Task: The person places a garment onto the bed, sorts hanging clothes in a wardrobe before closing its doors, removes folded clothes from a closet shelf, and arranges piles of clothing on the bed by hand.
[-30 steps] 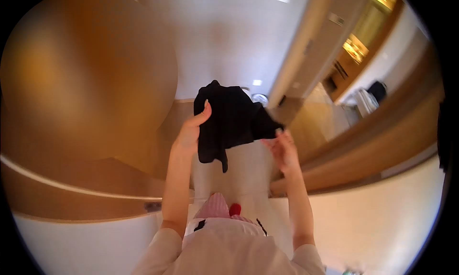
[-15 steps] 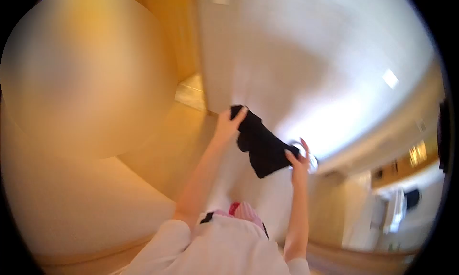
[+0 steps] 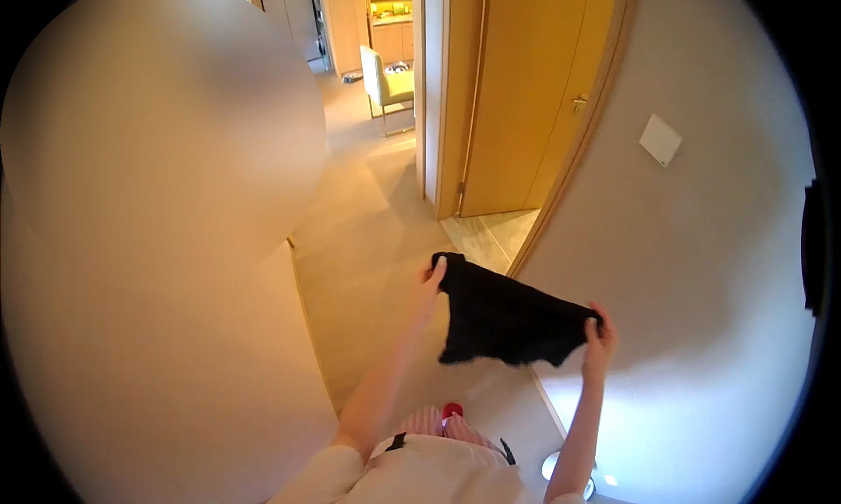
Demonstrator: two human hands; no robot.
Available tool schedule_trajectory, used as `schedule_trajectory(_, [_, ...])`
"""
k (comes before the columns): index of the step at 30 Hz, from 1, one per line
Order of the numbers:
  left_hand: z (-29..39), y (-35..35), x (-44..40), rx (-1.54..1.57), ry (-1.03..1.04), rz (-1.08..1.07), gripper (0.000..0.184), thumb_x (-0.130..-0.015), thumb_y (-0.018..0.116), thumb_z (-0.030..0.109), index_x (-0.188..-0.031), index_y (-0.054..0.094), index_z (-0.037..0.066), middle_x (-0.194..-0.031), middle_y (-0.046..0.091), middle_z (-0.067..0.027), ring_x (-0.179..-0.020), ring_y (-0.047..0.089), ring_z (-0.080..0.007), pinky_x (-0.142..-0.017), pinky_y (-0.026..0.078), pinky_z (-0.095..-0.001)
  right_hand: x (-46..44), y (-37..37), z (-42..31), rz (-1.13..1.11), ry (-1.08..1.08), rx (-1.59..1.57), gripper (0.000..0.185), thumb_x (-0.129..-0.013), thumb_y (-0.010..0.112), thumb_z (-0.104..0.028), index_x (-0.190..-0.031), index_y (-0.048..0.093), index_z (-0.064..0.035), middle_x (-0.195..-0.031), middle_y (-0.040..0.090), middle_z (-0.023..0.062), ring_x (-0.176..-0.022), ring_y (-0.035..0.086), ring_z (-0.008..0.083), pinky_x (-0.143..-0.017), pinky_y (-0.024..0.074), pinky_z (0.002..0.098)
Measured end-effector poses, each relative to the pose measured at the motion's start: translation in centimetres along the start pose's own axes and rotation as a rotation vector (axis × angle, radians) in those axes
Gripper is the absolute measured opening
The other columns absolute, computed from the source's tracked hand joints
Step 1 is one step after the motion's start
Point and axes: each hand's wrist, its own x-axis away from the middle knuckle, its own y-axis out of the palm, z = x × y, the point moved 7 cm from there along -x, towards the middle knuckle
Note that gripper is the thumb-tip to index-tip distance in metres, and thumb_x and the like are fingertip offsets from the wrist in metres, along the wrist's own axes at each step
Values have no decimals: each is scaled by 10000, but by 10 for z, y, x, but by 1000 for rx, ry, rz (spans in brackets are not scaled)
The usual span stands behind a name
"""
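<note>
Pinching left hand (image 3: 431,276): the thumb and the fingers press together on one upper corner of the black cloth (image 3: 515,320).
Right hand (image 3: 598,342): it pinches the opposite upper corner, with the thumb on the near side; it is nearer to the body than the left hand.
Black cloth: it is between the two hands and touches both; its upper edge goes almost straight from one hand to the other, and its lower, uneven edge hangs free on the body side of the hands.
Wooden door (image 3: 526,92): well ahead of both hands, apart from them.
Chair (image 3: 385,83): far ahead of the left hand.
Grey wall (image 3: 718,267): to the right of the right hand.
White plate (image 3: 660,140): on this wall, ahead and to the right of the right hand.
Round pale object (image 3: 552,465): behind the right hand, partly hidden by the right forearm; I cannot tell what it is.
Striped trousers (image 3: 424,420) and red footwear (image 3: 452,410): below the cloth, between the forearms.
</note>
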Motion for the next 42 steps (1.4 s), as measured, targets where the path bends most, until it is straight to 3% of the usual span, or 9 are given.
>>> schedule_trajectory(5, [-13,-27,-18,-148,62,51,470,-766,733,16,-1195,543,0,-1105,633,-128,-1032,620,-242,-943,483,-377,-38,73,-5,-135,-10,-25,227,-914,550,4,-1127,626,1,-1068,653,63,-971,581,122,-875,436,253])
schedule_trajectory(16, [4,91,-22,-493,-34,-749,266,-854,653,19,-1102,573,-33,-1039,640,-105,-921,615,-157,-807,495,-275,132,-71,-95,692,113,-154,170,-878,559,33,-1000,667,-12,-912,627,6,-813,509,50,-750,394,193])
schedule_trajectory(26, [-69,187,310,-392,-187,-1289,157,-881,633,38,-1016,587,-27,-918,641,-65,-801,602,-110,-688,479,-219,539,-177,-280,1252,-153,253,245,-900,509,75,-1110,618,13,-1094,644,66,-970,590,110,-875,448,234])
schedule_trajectory(30, [-143,312,357,-424,-53,-1603,135,-888,620,31,-1007,580,-21,-889,614,-49,-801,588,-95,-704,472,-213,534,-229,-269,1431,7,432,223,-887,533,77,-1083,625,21,-1081,656,85,-964,602,129,-883,452,247])
schedule_trajectory(32, [-116,346,457,-313,-121,-1635,151,-890,607,15,-1032,566,-15,-883,599,-45,-796,569,-86,-713,460,-203,603,-259,-310,1567,426,602,193,-877,546,80,-1037,638,27,-1041,673,89,-958,611,138,-892,452,251])
schedule_trajectory(35, [-70,370,555,-43,-183,-1701,195,-892,588,-12,-1079,536,-7,-873,576,-41,-792,535,-72,-730,427,-180,678,-255,-360,1767,-21,701,162,-853,604,48,-1003,659,17,-971,682,49,-819,572,76,-756,438,197])
schedule_trajectory(38, [-44,419,639,205,-290,-1765,248,-889,585,-30,-1121,502,-1,-845,556,-36,-751,487,-59,-721,369,-159,721,-300,-367,1836,501,792,171,-830,647,26,-1000,664,13,-942,681,33,-673,508,35,-637,380,144])
schedule_trajectory(40, [-55,452,685,280,-386,-1789,156,-897,584,-13,-1048,545,-7,-830,554,-23,-700,449,-54,-662,343,-160,752,-327,-361,1872,512,793,190,-829,651,23,-1018,663,6,-798,621,-21,-618,453,21,-575,340,144])
schedule_trajectory(42, [-80,497,729,219,-212,-1840,51,-910,575,11,-955,588,-9,-835,567,-12,-681,428,-54,-659,347,-180,776,-356,-373,2032,166,919,170,-823,665,12,-992,671,-2,-656,468,-68,-577,365,14,-521,280,172])
